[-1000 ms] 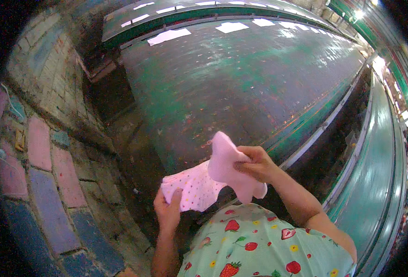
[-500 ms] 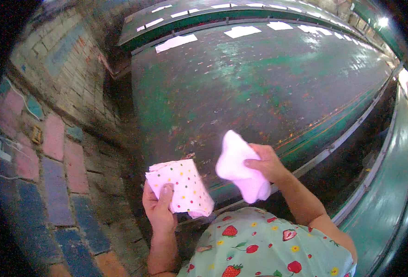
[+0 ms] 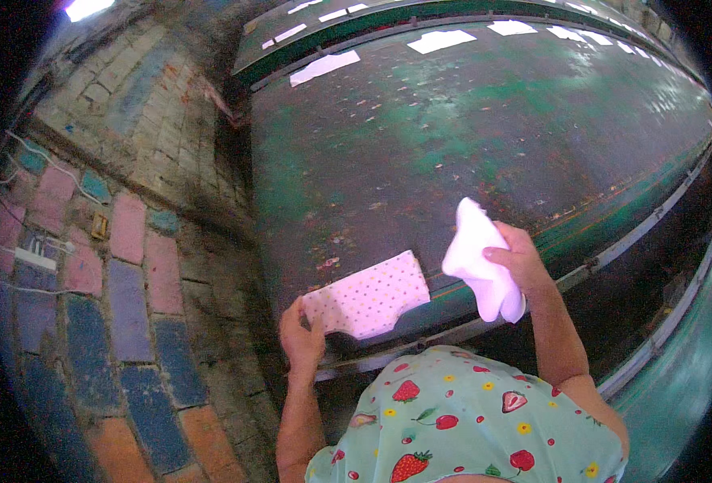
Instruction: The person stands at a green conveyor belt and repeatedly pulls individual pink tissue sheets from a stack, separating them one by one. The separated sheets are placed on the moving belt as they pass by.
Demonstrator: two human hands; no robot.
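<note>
At the near left corner of the long dark-green table [image 3: 468, 137], a pale pink polka-dot fabric piece [image 3: 372, 294] is spread flat, its near edge curving inward. My left hand [image 3: 302, 338] is closed on its left end, thumb at the corner. Whether the fabric rests fully on the tabletop, I cannot tell. To the right, my right hand [image 3: 521, 262] grips a bunched white cloth [image 3: 475, 262] above the table's near edge, thumb on top. The cloth's lower end droops in folds, and its underside is hidden.
White cut pieces [image 3: 324, 68] lie in a row along the table's far edge. A metal rail [image 3: 633, 253] follows the near side. On the left are a brick wall [image 3: 130, 88], painted bricks [image 3: 130, 310] and a white power strip [image 3: 35, 258] with cables.
The dotted fabric, a folded bundle in my left hand before, is now spread out over the table corner. My right hand has moved right and slightly up with the white cloth.
</note>
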